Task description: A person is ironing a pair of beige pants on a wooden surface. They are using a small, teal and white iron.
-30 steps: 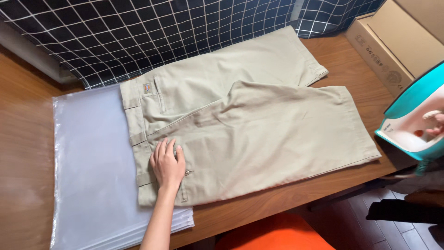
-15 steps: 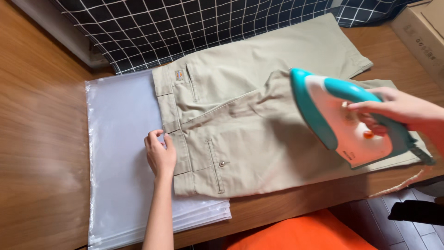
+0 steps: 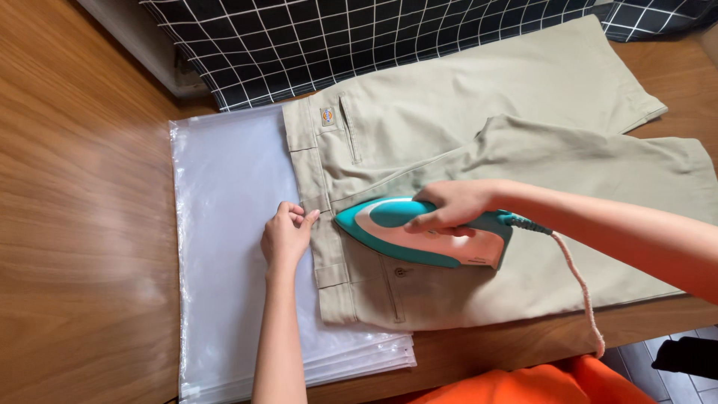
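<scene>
A pair of khaki trousers [image 3: 523, 135] lies flat on the wooden table [image 3: 82, 224], waistband to the left, legs running right. My right hand [image 3: 452, 206] grips the handle of a teal and pink iron [image 3: 419, 236], whose soleplate rests on the trousers just right of the waistband, tip pointing left. My left hand [image 3: 288, 236] pinches the waistband edge at a belt loop, its wrist resting on a stack of clear plastic bags [image 3: 232, 247]. The iron's cord [image 3: 580, 288] trails off the table's front edge.
A black cloth with a white grid [image 3: 336, 37] lies along the back of the table, partly under the trousers. Something orange [image 3: 523, 385] shows below the table's front edge. The plastic bags overhang the front edge slightly.
The iron has come down from mid-air on the right and now sits on the trousers near the waistband. My left hand has stayed at the waistband edge.
</scene>
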